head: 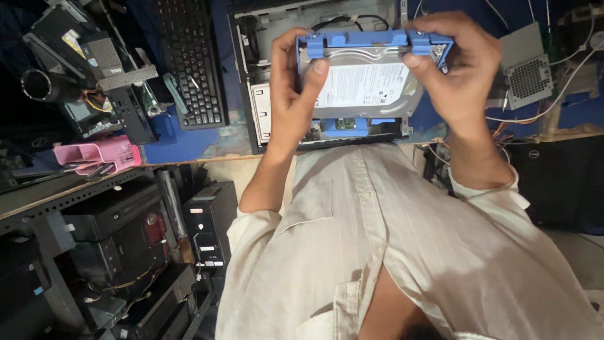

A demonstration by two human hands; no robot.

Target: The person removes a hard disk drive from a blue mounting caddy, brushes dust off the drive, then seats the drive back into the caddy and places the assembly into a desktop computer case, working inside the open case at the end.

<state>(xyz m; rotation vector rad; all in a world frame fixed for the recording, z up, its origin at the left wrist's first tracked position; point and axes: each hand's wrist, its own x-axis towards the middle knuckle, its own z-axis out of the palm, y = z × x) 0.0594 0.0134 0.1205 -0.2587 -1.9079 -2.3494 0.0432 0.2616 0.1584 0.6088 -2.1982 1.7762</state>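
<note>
Both my hands hold a silver hard drive point(368, 85) with a white label, seated in a blue plastic bracket point(371, 41). My left hand point(290, 94) grips its left side, thumb pressed on the label. My right hand point(462, 69) pinches the bracket's right end, with the thumb on the drive's edge. The drive is lifted above an open desktop computer case point(251, 44) that lies on a blue table point(189, 141). Black cables show inside the case, behind the drive.
A black keyboard point(192, 63) lies left of the case. Computer parts and a pink tool holder point(100, 154) crowd the far left. A grey vented box point(528, 72) with loose wires sits on the right. Black computer towers point(211, 223) stand below the shelf.
</note>
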